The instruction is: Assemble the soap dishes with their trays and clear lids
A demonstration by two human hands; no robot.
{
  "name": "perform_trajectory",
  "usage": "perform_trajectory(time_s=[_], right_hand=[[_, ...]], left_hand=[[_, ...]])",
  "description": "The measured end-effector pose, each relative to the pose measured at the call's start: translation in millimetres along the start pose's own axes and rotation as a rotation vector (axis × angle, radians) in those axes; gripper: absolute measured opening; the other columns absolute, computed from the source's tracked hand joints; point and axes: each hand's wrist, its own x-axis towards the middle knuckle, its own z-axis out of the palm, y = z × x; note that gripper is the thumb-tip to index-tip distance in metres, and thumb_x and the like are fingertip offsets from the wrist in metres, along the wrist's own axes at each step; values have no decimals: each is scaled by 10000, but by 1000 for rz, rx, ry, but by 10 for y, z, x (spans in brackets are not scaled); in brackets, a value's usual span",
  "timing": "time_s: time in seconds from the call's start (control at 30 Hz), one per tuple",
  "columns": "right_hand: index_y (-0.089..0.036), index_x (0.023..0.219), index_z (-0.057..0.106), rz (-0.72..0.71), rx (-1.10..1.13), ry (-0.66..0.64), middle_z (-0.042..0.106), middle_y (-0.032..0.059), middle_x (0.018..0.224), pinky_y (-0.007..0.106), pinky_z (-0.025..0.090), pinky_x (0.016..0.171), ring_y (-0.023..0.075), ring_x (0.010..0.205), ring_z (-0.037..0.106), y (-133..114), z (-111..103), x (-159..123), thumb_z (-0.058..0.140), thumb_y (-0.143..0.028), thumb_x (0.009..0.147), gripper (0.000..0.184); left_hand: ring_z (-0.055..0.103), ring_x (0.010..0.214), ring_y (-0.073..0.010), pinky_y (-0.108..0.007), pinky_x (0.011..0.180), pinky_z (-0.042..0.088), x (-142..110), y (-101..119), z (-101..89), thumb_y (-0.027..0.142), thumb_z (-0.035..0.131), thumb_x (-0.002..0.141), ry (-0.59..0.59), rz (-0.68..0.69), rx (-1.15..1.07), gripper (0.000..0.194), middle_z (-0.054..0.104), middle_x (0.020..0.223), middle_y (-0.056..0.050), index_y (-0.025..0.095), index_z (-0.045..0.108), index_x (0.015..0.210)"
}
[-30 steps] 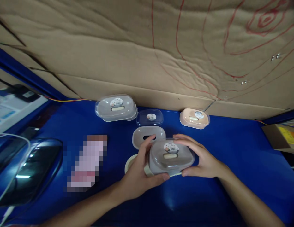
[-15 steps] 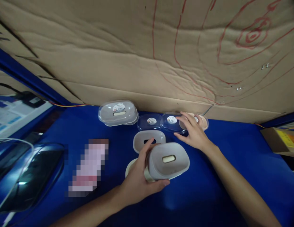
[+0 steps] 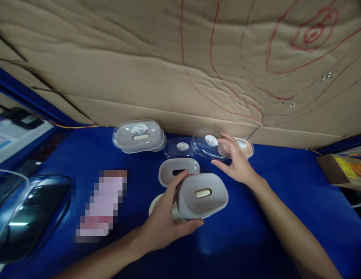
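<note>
My left hand (image 3: pixel 161 221) is closed round an oval soap dish (image 3: pixel 213 201), a grey slotted tray stacked in a cream base, tilted towards me. In my right hand (image 3: pixel 240 164) the thumb and fingers grip the right end of a clear oval lid (image 3: pixel 202 145) bearing a round label. That lid is tilted, its far side raised. Just behind my right fingers, a peach-coloured oval piece (image 3: pixel 247 149) with a label is partly hidden. A second clear lid (image 3: pixel 171 150) lies flat to the left. Below it rests a loose grey slotted tray (image 3: pixel 165 170). A cream oval piece (image 3: pixel 153 203) shows partly behind my left hand.
A lidded soap dish stack (image 3: pixel 120 137) stands at the back left against the cardboard wall (image 3: pixel 125 69). On the blue table (image 3: pixel 287 178) lie a pixelated pink object (image 3: pixel 103 201) and dark devices with cables (image 3: pixel 29 217) at left. A cardboard box (image 3: pixel 331 170) is at right.
My right hand has closed on the clear lid, and the lid has tilted up from the table. The soap dish stays in my left hand. The whole view has shifted slightly.
</note>
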Motion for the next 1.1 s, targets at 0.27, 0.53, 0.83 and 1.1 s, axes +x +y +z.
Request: perform_trajectory(time_s=[0.27,0.53,0.83,1.1], right_hand=[[-298,1598,393,15,-242,-87,489,181,1668,750,25,1286,403,1524,494,103,97,-10,608,-585,1027,674],[-282,1501,513,92,-289,-210,521,160,1628,673,358,1192,412,1496,505,334,-390,-58,700,-507,965,610],[-287,1622,304,30,48,-43,443,182,1664,634,287,1298,344,1590,396,7,15,20,539,-584,1063,675],[-276,1685,248,32,-272,-199,440,229,1676,749,17,1293,388,1558,450,182,19,-59,496,-608,1072,740]], left_hand=[[545,1476,-423,-599,1190,488,-12,1,-16,385,932,812,-14,22,-10,1090,481,1668,-162,378,255,1665],[563,1458,-415,-588,1183,487,-3,21,-23,389,941,802,-23,51,0,1070,499,1656,-144,401,284,1645],[563,1447,-422,-623,1194,449,-15,26,-32,415,937,802,-26,26,56,1046,511,1637,-145,404,295,1627],[548,1466,-409,-606,1212,441,-23,54,-53,409,941,800,-23,53,51,1037,494,1660,-117,444,305,1617]])
